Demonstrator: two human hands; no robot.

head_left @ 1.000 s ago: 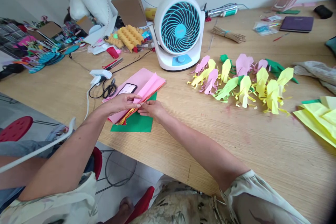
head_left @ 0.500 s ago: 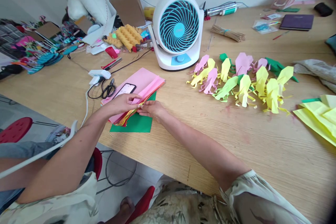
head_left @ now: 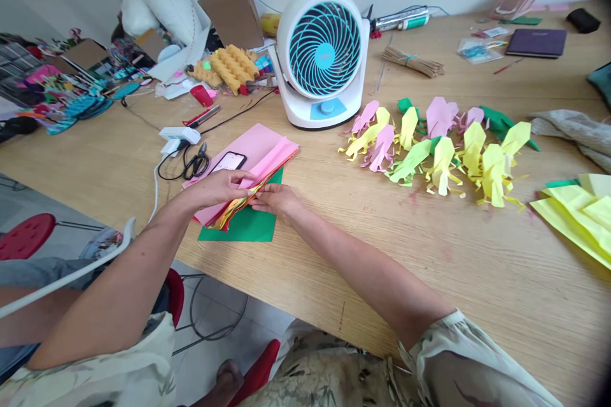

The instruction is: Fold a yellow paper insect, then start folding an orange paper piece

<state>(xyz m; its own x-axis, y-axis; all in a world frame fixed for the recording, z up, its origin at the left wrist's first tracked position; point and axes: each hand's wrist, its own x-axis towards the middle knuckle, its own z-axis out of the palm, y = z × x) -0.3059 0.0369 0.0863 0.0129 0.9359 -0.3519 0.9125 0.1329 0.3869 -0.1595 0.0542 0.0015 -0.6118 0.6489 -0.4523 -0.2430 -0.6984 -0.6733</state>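
Observation:
A stack of coloured paper [head_left: 260,146], pink on top with red, orange and yellow sheets beneath, lies on the table. My left hand [head_left: 224,187] reaches over the stack and lifts its near edge, the fingers closed on the sheets. At that same raised edge, my right hand [head_left: 277,200] pinches the paper from the right; exactly which sheets it grips is hidden. Under the stack a green sheet [head_left: 243,229] shows on the table. A phone [head_left: 230,161] with a lit screen rests on the pink paper, just beyond my left hand.
A white fan [head_left: 324,57] stands behind the stack. Several folded paper figures [head_left: 443,159] in yellow, pink and green are on the right, with yellow paper sheets [head_left: 577,216] near the right edge. A power strip [head_left: 179,135] and black cable [head_left: 195,162] lie left of the stack.
Almost nothing differs. Both hands stay at the lifted edge of the stack, and the whole view has shifted very slightly.

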